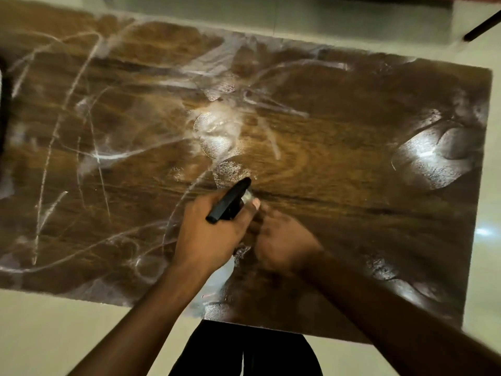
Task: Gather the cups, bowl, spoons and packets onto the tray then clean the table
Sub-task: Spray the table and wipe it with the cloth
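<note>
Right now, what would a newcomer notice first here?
The left hand grips a black-headed spray bottle over the near middle of the table, the blurred right hand close beside it. Whitish streaks and round smears cross the brown top, thickest at centre; a bright glare patch sits near its right edge.

Wooden table (339, 137) — streaky wet smears (214, 123)

Spray bottle (229, 200), left hand (208, 234) over table (352, 104) near-centre.
</note>
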